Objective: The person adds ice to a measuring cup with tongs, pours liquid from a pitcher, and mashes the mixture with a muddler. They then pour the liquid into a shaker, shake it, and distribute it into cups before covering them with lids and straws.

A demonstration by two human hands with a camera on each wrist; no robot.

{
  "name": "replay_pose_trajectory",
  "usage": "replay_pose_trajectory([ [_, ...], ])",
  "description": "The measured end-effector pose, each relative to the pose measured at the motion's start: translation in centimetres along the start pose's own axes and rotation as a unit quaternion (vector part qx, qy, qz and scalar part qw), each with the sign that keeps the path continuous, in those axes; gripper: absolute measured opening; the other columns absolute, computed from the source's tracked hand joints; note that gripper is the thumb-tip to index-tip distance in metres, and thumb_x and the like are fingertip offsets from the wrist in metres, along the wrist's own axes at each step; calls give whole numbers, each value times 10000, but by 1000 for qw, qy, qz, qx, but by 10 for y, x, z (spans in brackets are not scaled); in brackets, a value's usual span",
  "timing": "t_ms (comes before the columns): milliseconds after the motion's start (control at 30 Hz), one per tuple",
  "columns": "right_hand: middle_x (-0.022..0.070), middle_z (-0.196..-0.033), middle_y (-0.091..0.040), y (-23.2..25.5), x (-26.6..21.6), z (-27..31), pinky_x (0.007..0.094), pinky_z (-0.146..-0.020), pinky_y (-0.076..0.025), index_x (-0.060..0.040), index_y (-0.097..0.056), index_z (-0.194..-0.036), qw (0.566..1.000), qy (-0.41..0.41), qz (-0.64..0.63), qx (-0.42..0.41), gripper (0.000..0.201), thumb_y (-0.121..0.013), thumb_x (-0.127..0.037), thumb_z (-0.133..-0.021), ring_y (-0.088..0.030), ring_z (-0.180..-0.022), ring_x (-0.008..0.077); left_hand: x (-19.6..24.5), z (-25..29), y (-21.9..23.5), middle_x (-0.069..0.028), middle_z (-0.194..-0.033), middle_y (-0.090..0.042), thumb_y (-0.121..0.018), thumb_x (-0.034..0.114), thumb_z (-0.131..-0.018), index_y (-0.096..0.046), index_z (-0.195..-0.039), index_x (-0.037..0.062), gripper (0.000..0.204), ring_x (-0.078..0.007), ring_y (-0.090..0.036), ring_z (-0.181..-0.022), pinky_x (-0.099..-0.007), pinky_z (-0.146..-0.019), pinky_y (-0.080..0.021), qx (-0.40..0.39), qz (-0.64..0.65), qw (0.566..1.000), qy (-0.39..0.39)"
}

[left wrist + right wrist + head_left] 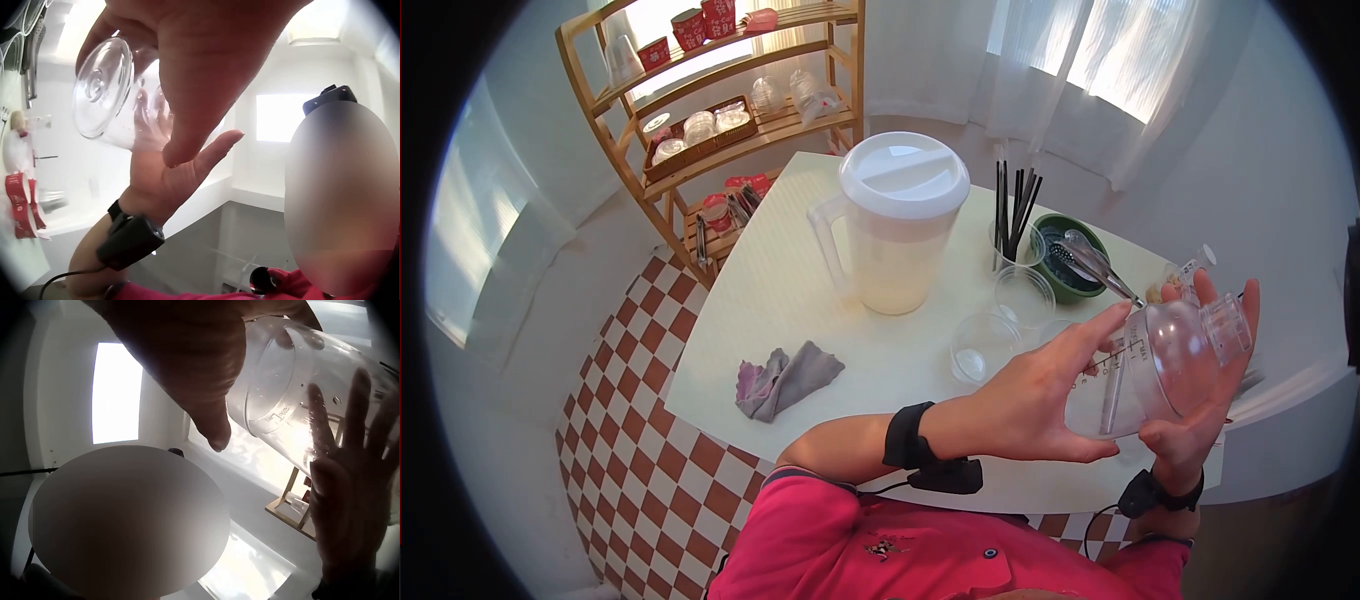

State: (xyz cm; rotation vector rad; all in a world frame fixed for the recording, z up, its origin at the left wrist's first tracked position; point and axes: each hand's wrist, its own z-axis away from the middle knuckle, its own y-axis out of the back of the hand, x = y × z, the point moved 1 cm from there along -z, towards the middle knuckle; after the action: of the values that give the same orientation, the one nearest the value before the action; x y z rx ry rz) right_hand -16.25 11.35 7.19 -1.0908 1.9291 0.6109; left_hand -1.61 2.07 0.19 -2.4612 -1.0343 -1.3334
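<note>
Tilted well over above the table's right side, a clear shaker [1168,360] with printed measuring marks is held between both hands. My left hand [1035,385] grips its wider end, thumb and fingers spread around the wall. The right hand [1200,400] curls round the narrower end near the clear cap. In the left wrist view the shaker's round end [100,90] shows beside the left hand [200,56], with the right hand [159,181] beyond. Droplets cling to the shaker [281,381] in the right wrist view, between the right hand [181,356] and left hand [350,469].
A lidded white pitcher [900,230] stands mid-table [880,370], a grey cloth [785,380] at front left. Clear cups [985,350], black straws [1015,215] and a green bowl [1075,285] with metal utensils stand near the hands. A wooden shelf [700,160] is behind.
</note>
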Motion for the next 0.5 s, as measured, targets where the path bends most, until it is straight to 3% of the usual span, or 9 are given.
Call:
replay_pose_trajectory([
  [100, 236, -1584, -314, -3, 2, 4, 502, -1060, -480, -119, 30, -1640, 999, 21, 22, 28, 1632, -1037, -480, -459, -477, -1371, 401, 3, 0, 0, -252, -1453, -466, -897, 277, -702, -161, -1607, 28, 1192, -380, -599, -1218, -422, -965, -563, -4, -19, 1000, 16],
  [200, 244, -1577, -325, 7, 8, 3, 500, -1031, -498, -142, 38, -1642, 997, 56, 52, -7, 1600, -1030, -449, -491, -494, -1352, 400, 3, 1, -2, -248, -1415, -488, -898, 281, -698, -172, -1602, 28, 1187, -368, -618, -1172, -412, -945, -565, -1, -31, 999, 13],
  [300, 235, -1534, -373, 5, 5, 3, 493, -1022, -512, -141, 17, -1640, 1000, 2, 17, -12, 1531, -1020, -389, -541, -515, -1328, 372, 4, 0, 1, -238, -1379, -509, -906, 287, -685, -195, -1597, 30, 1185, -352, -639, -1094, -403, -920, -564, -24, -17, 998, 47],
  [400, 214, -1469, -425, 12, 15, 1, 487, -1026, -519, -134, -2, -1634, 999, 28, -5, -37, 1472, -1008, -323, -576, -537, -1298, 333, 1, -3, 6, -234, -1344, -535, -914, 294, -673, -216, -1594, 32, 1185, -335, -650, -1028, -399, -891, -564, -35, -19, 998, 38],
  [500, 192, -1412, -454, 24, 32, -13, 478, -1042, -513, -114, -15, -1626, 981, 150, 9, -127, 1416, -991, -218, -605, -552, -1258, 294, -1, -4, 8, -206, -1294, -577, -930, 318, -663, -228, -1595, 38, 1200, -286, -656, -999, -385, -861, -564, -33, -14, 999, 28],
])
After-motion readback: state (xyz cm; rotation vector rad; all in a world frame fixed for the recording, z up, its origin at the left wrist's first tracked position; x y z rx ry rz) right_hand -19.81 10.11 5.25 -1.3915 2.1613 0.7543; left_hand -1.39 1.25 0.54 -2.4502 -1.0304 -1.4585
